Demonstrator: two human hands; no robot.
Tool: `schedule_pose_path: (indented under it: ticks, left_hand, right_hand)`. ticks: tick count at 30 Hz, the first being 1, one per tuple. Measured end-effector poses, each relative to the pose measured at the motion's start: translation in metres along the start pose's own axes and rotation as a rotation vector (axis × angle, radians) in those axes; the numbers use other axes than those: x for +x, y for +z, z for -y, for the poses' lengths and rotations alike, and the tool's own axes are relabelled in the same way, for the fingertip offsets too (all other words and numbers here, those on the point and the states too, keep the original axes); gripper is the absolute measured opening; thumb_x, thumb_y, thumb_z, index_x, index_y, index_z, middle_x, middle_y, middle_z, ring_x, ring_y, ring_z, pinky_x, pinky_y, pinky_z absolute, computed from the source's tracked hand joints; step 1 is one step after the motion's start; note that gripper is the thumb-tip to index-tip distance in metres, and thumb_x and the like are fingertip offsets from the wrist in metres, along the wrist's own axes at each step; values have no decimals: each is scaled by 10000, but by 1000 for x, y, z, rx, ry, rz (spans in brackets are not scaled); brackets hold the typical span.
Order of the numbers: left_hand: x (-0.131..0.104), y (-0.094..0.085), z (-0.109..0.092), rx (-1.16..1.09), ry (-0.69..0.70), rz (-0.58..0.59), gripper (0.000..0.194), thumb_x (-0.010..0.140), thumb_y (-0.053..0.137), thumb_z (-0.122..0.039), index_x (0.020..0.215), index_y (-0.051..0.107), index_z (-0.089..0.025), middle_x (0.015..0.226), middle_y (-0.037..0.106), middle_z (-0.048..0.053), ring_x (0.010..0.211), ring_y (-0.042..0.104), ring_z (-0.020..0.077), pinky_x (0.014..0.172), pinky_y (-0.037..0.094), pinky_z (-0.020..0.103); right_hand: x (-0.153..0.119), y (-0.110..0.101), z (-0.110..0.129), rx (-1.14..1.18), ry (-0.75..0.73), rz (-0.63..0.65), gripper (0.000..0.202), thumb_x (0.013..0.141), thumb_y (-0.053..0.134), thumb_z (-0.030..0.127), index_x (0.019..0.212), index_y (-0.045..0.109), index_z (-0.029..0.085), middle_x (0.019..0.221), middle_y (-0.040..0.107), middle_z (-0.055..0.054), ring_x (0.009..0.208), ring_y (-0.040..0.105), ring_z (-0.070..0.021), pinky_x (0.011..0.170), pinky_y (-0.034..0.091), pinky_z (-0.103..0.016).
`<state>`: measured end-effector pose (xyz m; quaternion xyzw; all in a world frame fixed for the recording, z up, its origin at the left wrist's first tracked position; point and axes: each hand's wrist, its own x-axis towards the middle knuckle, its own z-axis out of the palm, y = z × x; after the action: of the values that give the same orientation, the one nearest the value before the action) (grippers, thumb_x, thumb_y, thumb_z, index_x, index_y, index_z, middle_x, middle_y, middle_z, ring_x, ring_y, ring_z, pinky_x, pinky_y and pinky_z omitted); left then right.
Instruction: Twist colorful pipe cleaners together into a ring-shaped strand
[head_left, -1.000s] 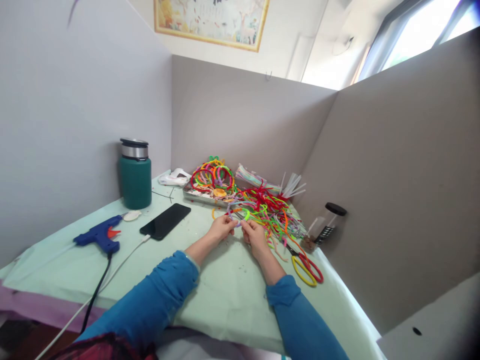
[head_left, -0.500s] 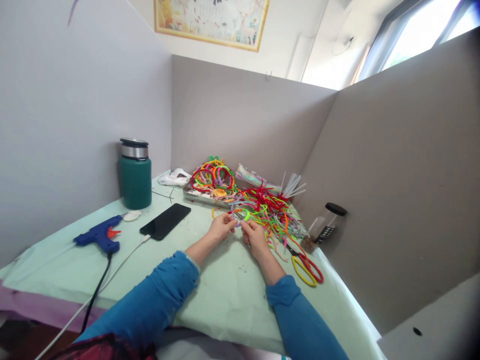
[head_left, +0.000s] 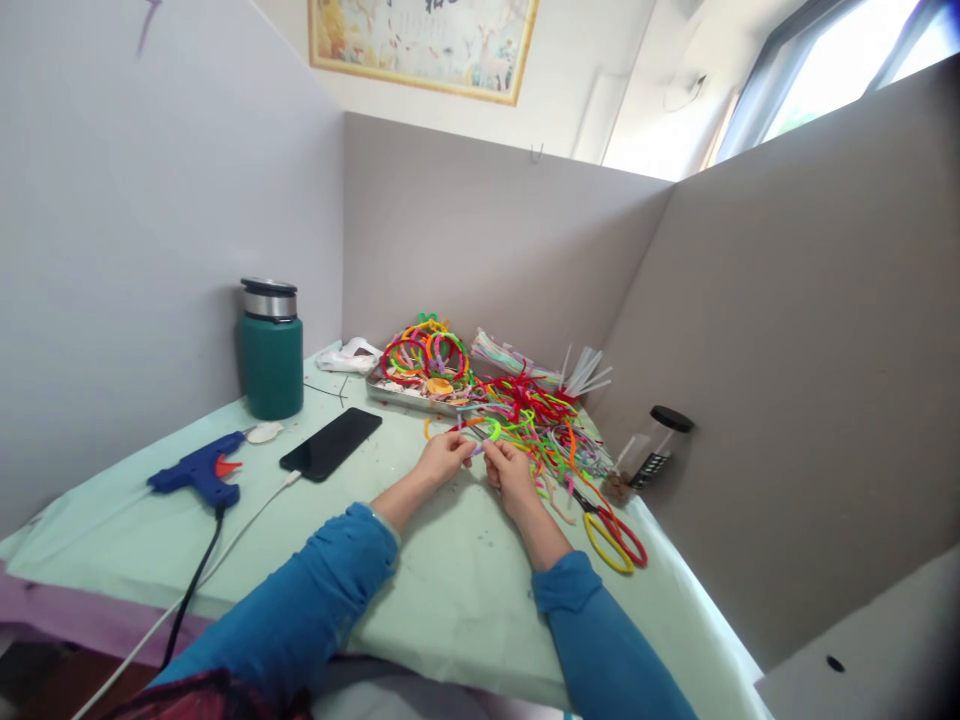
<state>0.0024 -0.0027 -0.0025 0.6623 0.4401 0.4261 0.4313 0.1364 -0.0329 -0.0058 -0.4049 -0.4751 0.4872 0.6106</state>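
Between my two hands is a short purple pipe cleaner (head_left: 478, 450), mostly covered by the fingers. My left hand (head_left: 444, 458) pinches its left end, and my right hand (head_left: 510, 470) pinches the other end, the fingertips nearly touching. Just beyond the hands lies a heap of coloured pipe cleaners (head_left: 532, 400) in red, green, orange and other colours. Scissors (head_left: 611, 537) with one yellow and one red handle loop rest right of my right hand, their blades partly under the heap.
A metal tray (head_left: 416, 400) holds pipe-cleaner rings (head_left: 427, 350) and scraps. Left are a green bottle (head_left: 271, 365), a phone (head_left: 331, 443) on a white cable and a blue glue gun (head_left: 199, 470). A black-lidded jar (head_left: 660, 445) stands right. Grey partitions (head_left: 495, 220) enclose the table.
The purple pipe cleaner stood up in a curve above the fingers; now only a short piece shows low between them. Both hands stay in nearly the same place.
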Motion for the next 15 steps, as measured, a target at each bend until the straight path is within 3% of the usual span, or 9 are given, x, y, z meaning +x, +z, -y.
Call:
schedule_pose_path:
  ticks: [5, 15]
  left_hand:
    - [-3, -1, -6, 1, 45, 66, 341, 743, 497, -440, 629, 585, -130, 442, 470, -35, 412, 365, 69, 438, 278, 205]
    - [1, 0, 2, -70, 76, 173, 256, 662, 626, -361, 679, 649, -107, 576, 573, 2, 484, 408, 74, 486, 281, 215]
  right_hand:
    - [2, -2, -2, 24, -2, -15, 397, 645, 706, 474, 578, 437, 190, 449, 389, 84, 348, 266, -40, 346, 151, -198]
    - [3, -3, -2, 17, -5, -18, 386, 647, 701, 467, 584, 437, 192, 451, 394, 83, 356, 267, -42, 352, 150, -194]
